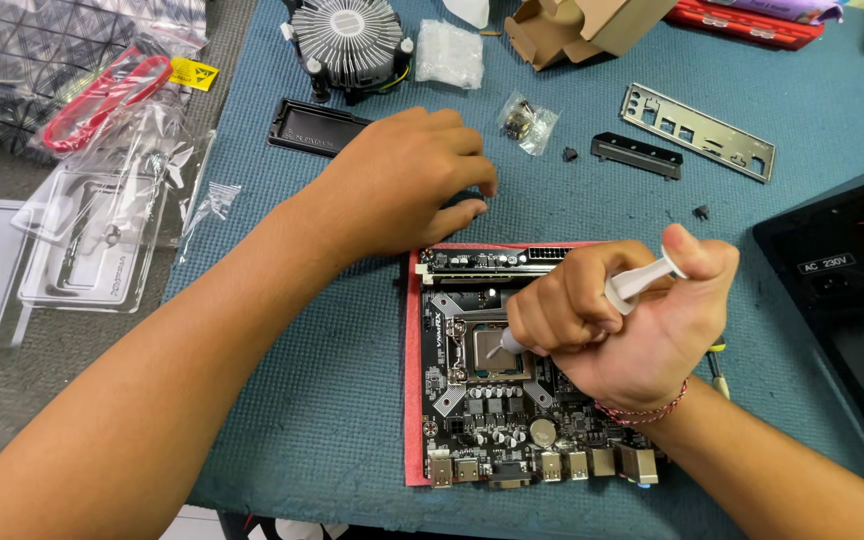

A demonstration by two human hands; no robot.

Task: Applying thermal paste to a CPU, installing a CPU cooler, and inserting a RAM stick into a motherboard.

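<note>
**Paste syringe over the processor, other hand bracing the board's far edge**

Head view: from my remote seat I see one camera looking down on a blue woven work mat [352,400]. At the centre, toward 6 o'clock, lies a black rectangular motherboard with silver heat spreaders [512,420], resting on a pink foam sheet [413,400] whose edge shows along its 9 o'clock side. The right hand [622,330] is curled into a fist around a small white plastic syringe [642,282], thumb on the plunger end; the nozzle points down and touches the square grey metal processor [492,352] seated in the board's socket. The left hand [407,180] lies palm down at 12 o'clock from the board, fingers bent and loosely spread, tips on the mat just beside the board's far edge, holding nothing.

At 12 o'clock from the left hand stands a round finned aluminium cooler with black fan frame [347,40], with a black plastic tray [312,128] just at its 7 o'clock. A small clear bag of screws [528,122] lies at 2 o'clock from the left hand. Farther toward 3 o'clock lies a silver stamped metal port shield [697,130], and near it a short black plastic bracket [637,155]. A black computer case [852,300] fills the 3 o'clock edge.
</note>
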